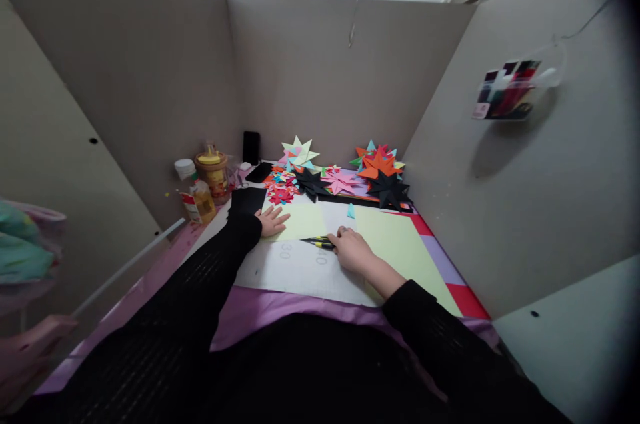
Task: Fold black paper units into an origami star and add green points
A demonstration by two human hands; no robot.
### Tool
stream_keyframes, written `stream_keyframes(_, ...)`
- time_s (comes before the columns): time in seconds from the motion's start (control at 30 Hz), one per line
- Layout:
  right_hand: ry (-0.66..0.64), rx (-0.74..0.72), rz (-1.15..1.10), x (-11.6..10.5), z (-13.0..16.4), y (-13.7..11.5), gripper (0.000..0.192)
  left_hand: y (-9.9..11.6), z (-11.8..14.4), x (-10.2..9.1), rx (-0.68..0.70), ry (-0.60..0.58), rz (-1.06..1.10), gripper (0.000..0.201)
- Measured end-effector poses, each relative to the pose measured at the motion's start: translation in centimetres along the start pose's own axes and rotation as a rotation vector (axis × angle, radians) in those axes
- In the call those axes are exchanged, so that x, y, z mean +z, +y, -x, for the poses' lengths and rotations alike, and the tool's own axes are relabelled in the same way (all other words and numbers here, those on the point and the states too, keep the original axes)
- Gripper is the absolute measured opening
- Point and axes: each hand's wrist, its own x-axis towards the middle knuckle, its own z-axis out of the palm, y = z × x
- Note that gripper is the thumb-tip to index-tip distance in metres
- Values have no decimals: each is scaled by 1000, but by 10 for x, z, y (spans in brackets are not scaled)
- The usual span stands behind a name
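Observation:
My left hand (273, 221) lies flat with its fingers spread on a pale yellow-green paper sheet (303, 217). Just to the right, my right hand (351, 250) is closed around a slim black-and-yellow pointed tool (324, 244). Its tip points left along the sheet's near edge; whether it is scissors or a knife is too small to tell. Under both hands is a white sheet (295, 275) with large printed numbers. A second yellow-green sheet (395, 237) reaches to the right beside my right wrist. A small light-blue paper piece (351, 211) lies beyond my right hand.
Folded paper stars (340, 181) in several colours line the back, with an orange star (379, 165) on the right pile. Glue-like bottles (203, 201) and a brown jar (214, 177) stand left. Grey panels (320, 71) enclose the table. Another person's blurred hand (30, 351) shows lower left.

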Motion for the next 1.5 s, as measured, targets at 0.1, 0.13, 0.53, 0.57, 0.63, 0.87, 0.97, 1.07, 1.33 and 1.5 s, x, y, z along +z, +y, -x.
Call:
stream_keyframes(0.1, 4, -16, -3, -1, -2, -6, 33, 0, -1, 0, -2, -10, 1, 55)
stream_keyframes(0.13, 7, -23, -5, -1, -3, -8, 33, 0, -1, 0, -4, -13, 0, 55)
stream_keyframes(0.53, 38, -134, -27, -11, -16, -55, 31, 4, 4, -3, -12, -24, -26, 57)
stream_keyframes(0.57, 40, -143, -28, -12, -17, -60, 31, 4, 4, -3, -12, -26, -27, 57)
stream_keyframes(0.63, 41, -170, -32, -14, -19, -69, 30, 5, 5, -4, -13, -31, -29, 58)
stream_keyframes(0.87, 50, -277, -80, -15, -17, -94, 32, 7, 10, -5, -15, -36, -40, 58)
stream_keyframes(0.97, 40, -284, -116, -18, -9, -76, 31, 7, 12, -6, -8, -30, -43, 58)
stream_keyframes(1.07, 52, -178, -152, -21, 2, -30, 35, 7, 12, -6, -5, -22, -39, 58)
stream_keyframes(1.33, 68, 490, -234, 4, 35, 125, 40, 5, 13, 0, 3, 39, -4, 57)
stream_keyframes(1.5, 105, 556, -433, 20, 39, 131, 58, 2, 13, 5, 18, 102, 17, 55)
